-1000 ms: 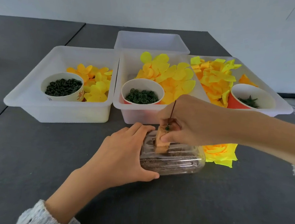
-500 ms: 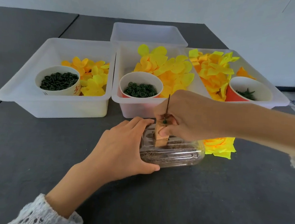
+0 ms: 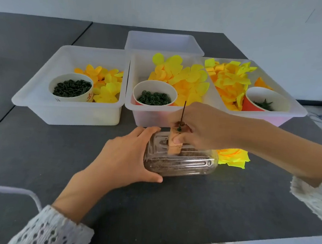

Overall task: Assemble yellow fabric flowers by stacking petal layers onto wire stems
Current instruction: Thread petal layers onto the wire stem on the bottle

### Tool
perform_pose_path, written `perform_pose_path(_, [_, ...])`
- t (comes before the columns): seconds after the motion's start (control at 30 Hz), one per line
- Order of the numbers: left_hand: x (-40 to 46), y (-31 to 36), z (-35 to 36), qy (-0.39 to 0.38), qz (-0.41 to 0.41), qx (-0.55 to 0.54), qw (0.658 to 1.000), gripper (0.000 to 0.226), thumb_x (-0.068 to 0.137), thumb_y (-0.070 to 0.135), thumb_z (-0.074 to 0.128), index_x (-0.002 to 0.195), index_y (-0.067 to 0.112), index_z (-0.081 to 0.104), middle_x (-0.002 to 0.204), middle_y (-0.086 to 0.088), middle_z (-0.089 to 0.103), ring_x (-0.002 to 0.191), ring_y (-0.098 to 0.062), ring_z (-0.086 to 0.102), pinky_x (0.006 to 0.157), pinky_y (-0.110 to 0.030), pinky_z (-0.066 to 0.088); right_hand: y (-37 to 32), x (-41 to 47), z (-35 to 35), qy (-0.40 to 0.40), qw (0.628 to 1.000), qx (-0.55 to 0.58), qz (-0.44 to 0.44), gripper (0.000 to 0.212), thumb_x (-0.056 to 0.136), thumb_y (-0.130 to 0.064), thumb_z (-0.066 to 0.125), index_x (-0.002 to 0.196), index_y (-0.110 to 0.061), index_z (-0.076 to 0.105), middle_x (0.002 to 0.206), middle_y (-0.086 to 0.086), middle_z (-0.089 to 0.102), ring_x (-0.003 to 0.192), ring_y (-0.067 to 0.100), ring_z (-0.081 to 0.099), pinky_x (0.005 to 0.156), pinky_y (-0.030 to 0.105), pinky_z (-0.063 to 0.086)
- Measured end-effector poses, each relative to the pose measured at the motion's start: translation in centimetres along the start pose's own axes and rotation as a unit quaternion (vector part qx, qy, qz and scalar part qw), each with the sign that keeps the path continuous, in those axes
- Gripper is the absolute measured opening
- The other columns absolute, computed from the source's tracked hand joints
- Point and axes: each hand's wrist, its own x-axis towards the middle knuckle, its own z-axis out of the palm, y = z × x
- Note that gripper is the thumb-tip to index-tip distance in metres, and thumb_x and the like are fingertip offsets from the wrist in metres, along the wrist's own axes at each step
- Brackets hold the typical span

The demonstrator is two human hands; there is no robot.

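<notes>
A clear plastic container (image 3: 187, 165) with brown material inside lies on the dark table. My left hand (image 3: 126, 155) grips its left end. A tan block (image 3: 174, 146) stands on top of it, and a thin dark wire stem (image 3: 183, 112) rises upright from the block with a small green piece at its base. My right hand (image 3: 200, 127) pinches around that base, thumb against the block. A finished yellow fabric flower (image 3: 234, 156) lies behind the container on the right, partly hidden.
Three white bins stand behind: the left bin (image 3: 43, 85) and middle bin (image 3: 131, 92) each hold yellow petals and a cup of green rings, the right bin (image 3: 296, 107) petals and a red cup. An empty bin (image 3: 162, 43) sits farther back. The table's near edge runs below.
The camera has tilted down a little, so everything sits slightly higher or lower in view. Both hands keep the same hold on the container and on the stem base.
</notes>
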Motion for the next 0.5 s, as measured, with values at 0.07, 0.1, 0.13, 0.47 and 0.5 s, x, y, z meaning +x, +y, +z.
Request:
perform_pose_path(0.07, [0.2,-0.5,-0.2,-0.007,0.017,-0.019,1.000,0.108,0.054,0.079,0.069,0.142,0.044,0.018,0.140,0.023,0.039,0.120,-0.005,0.051,0.095,-0.037,0.048,0.0,0.2,0.2,0.003,1.000,-0.008,-0.003,0.017,0.083,-0.025,0.068,0.079,-0.018,0.052,0.064,-0.008,0.046,0.062,0.007,0.044,0.061,0.031,0.033])
perform_pose_path(0.1, [0.3,-0.7,-0.3,-0.020,0.022,-0.045,0.999,0.107,0.054,0.079,0.070,0.142,0.044,0.021,0.139,0.023,0.039,0.121,-0.004,0.050,0.098,-0.037,0.047,0.0,0.2,0.4,0.013,1.000,-0.009,0.003,0.015,0.083,-0.025,0.068,0.081,-0.017,0.054,0.064,-0.008,0.048,0.063,0.007,0.045,0.061,0.032,0.034])
perform_pose_path(0.13, [0.5,-0.7,-0.5,-0.037,0.028,-0.091,0.995,0.106,0.054,0.078,0.072,0.142,0.044,0.024,0.139,0.024,0.041,0.122,-0.002,0.049,0.101,-0.037,0.046,0.0,0.2,0.7,0.024,1.000,-0.007,0.012,0.013,0.083,-0.025,0.068,0.085,-0.017,0.058,0.066,-0.008,0.051,0.064,0.008,0.046,0.062,0.032,0.037])
perform_pose_path(0.47, [2.1,1.0,-0.5,-0.052,0.043,0.011,0.998,0.104,0.058,0.074,0.073,0.143,0.039,0.024,0.138,0.013,0.044,0.124,-0.016,0.047,0.095,-0.042,0.047,-1.1,0.1,2.2,0.086,0.994,0.004,0.062,0.009,0.081,-0.025,0.064,0.082,-0.017,0.059,0.070,-0.002,0.056,0.068,0.016,0.050,0.051,0.026,0.034])
perform_pose_path(0.5, [1.8,0.9,-0.5,-0.054,0.039,0.016,0.998,0.111,0.057,0.074,0.073,0.146,0.038,0.018,0.142,0.011,0.039,0.128,-0.018,0.043,0.099,-0.045,0.045,-1.0,0.0,2.2,0.093,0.994,0.011,0.057,0.008,0.080,-0.025,0.064,0.082,-0.018,0.061,0.072,-0.001,0.059,0.070,0.017,0.053,0.054,0.028,0.038])
